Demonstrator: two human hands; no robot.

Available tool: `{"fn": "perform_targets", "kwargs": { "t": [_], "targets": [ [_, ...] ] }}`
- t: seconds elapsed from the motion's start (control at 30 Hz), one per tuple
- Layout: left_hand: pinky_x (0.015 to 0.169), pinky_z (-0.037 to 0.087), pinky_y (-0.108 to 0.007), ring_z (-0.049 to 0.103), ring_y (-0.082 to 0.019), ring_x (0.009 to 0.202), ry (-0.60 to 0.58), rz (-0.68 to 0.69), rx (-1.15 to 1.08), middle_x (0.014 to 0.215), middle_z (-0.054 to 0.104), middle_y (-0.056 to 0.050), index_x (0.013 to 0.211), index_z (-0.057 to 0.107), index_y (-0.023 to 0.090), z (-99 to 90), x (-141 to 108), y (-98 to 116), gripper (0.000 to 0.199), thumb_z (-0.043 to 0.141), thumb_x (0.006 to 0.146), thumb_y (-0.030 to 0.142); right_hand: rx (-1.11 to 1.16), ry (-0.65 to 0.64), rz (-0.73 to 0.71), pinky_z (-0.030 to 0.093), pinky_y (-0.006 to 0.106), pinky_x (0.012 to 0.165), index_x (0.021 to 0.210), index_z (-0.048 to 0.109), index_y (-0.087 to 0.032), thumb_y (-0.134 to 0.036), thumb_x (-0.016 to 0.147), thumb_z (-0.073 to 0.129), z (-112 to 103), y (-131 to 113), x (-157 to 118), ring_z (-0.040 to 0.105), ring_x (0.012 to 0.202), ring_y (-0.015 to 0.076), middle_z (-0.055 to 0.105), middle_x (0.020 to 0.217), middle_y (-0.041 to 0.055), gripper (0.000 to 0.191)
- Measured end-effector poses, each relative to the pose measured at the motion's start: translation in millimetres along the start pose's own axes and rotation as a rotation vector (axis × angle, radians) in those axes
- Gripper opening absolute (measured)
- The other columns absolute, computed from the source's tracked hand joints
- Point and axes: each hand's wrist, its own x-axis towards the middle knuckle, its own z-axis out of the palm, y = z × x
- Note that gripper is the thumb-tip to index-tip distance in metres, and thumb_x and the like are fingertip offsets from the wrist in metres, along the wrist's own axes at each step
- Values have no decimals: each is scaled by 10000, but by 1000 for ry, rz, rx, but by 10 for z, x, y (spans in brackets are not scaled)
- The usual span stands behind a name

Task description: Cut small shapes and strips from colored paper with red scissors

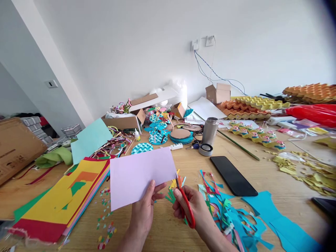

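Observation:
My left hand (pixel 145 206) pinches the lower edge of a lilac sheet of paper (pixel 141 175), thumb on the front and fingers behind it. The sheet is held tilted above the table. My right hand (pixel 193 206) grips red-handled scissors (pixel 189 208), whose blades are at the right edge of the sheet. Whether the blades have bitten into the paper I cannot tell. Below and behind the scissors lie small yellow, orange and green paper strips (pixel 170 196). Blue paper scraps (pixel 236 220) are heaped to the right of my right hand.
Stacked coloured paper (pixel 49 206) lies at left, near scattered confetti bits (pixel 106 231). A black phone (pixel 233 175), a steel flask (pixel 210 131) and its lid (pixel 205 149) stand at right of centre. Egg trays (pixel 241 110) and cardboard boxes (pixel 218 93) line the wall.

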Motion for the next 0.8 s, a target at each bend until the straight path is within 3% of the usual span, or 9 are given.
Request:
{"fn": "perform_targets", "kwargs": {
  "t": [0.27,0.53,0.8],
  "targets": [
    [509,545,-216,704,-237,817,14,-17,-1,1035,694,-72,1024,613,184,-4,-2,2,389,762,671,250,11,-5,-17,379,173,354,642,477,-175,-604,654,658,-10,23,15,555,358,98,611,475,-21,465],
    [511,549,-223,703,-241,815,6,-13,10,988,699,-73,988,615,171,5,-4,11,360,762,669,250,-4,10,-9,378,162,350,619,471,-173,-514,655,707,-7,7,14,544,346,90,591,446,-40,416],
    [510,553,-244,705,-247,803,16,-3,16,997,688,-73,994,585,160,47,-20,22,379,758,668,245,-32,2,4,370,163,345,604,445,-183,-529,644,706,-18,-1,35,550,352,97,585,439,-37,435]
  ]
}}
